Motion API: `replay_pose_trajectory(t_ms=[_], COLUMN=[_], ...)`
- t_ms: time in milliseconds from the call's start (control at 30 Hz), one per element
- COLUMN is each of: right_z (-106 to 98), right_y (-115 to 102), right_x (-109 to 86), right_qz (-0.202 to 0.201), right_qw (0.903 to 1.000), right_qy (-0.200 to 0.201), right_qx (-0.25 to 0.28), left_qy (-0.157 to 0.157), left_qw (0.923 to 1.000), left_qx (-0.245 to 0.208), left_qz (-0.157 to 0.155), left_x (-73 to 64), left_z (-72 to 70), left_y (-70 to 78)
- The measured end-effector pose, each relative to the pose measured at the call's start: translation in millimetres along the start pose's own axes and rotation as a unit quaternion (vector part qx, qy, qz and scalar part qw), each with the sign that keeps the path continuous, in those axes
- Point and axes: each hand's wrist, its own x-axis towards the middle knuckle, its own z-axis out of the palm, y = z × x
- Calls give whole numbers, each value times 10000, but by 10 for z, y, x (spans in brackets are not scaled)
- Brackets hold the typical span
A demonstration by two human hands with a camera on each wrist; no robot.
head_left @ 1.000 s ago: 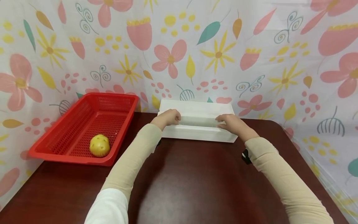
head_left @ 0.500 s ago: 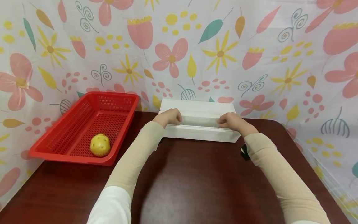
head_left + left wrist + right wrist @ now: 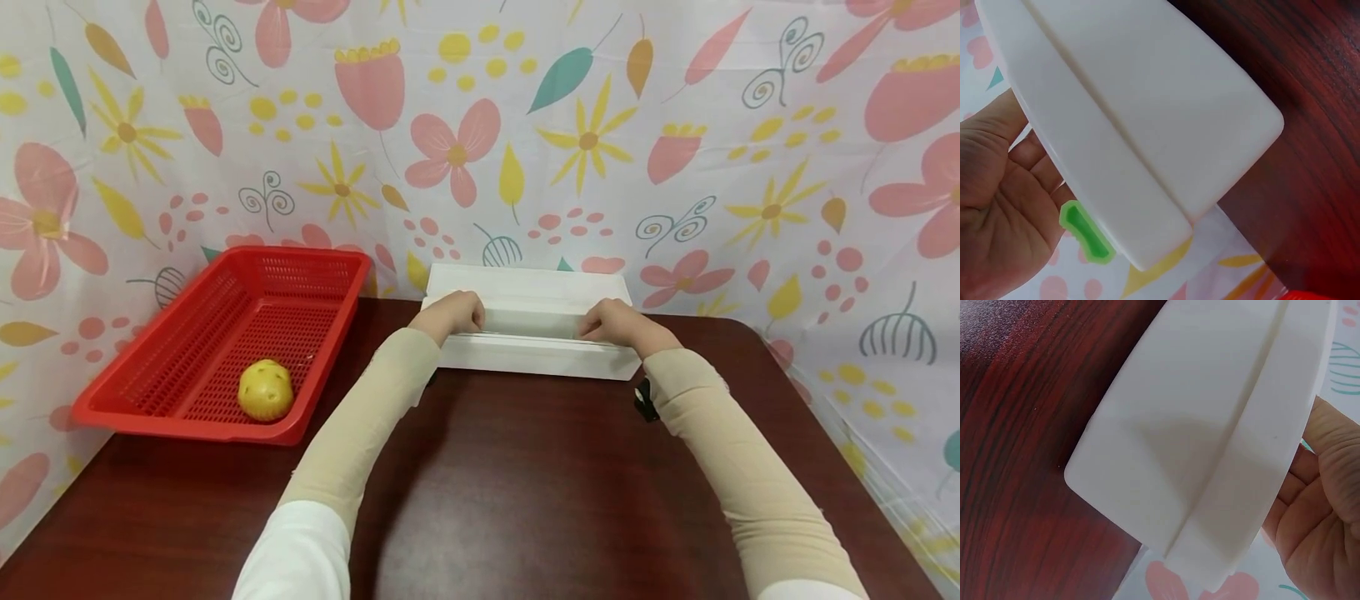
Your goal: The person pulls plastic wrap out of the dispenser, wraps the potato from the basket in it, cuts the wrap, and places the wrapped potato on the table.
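A long white box (image 3: 528, 357) stands at the back of the table, its white lid (image 3: 528, 283) tilted up behind the opening. My left hand (image 3: 453, 315) reaches over the front rim at the left end, fingers curled inward. At the other end my right hand (image 3: 613, 323) reaches in the same way, fingers bent down. In the left wrist view the palm (image 3: 1007, 212) lies beyond the rim, beside a green clip (image 3: 1087, 232) on the box's end. The right wrist view shows the palm (image 3: 1322, 531) behind the rim. Fingertips are hidden; I cannot tell what they hold.
A red perforated basket (image 3: 97, 408) stands to the left, with a yellow potato-like thing (image 3: 266, 390) inside. The dark wooden table (image 3: 510, 483) ends at a flower-patterned curtain (image 3: 457, 75) close behind the box.
My right hand has bent its fingers down further into the box and shifted slightly. The left hand stays almost still. Basket and box keep their places.
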Motion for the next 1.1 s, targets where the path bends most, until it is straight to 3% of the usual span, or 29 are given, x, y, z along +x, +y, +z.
replay_pose_trajectory(t_ms=[333,633,867,1100], right_z=[19,50,77,70], right_y=[58,75,74,111], right_x=[3,-25,-50,-60], right_qz=[-221,-39,-221,7], right_qw=[9997,9999,9994,9998], right_qy=[78,138,248,190], right_qx=[-34,27,-60,61], left_qy=[61,454,673,930], left_qw=[10000,9986,9967,9939], left_qx=[-10,260,413,534], left_qz=[10,-70,-160,-265], left_x=[-21,-25,-8,7], left_z=[15,28,73,93], left_y=[-4,-7,-6,25])
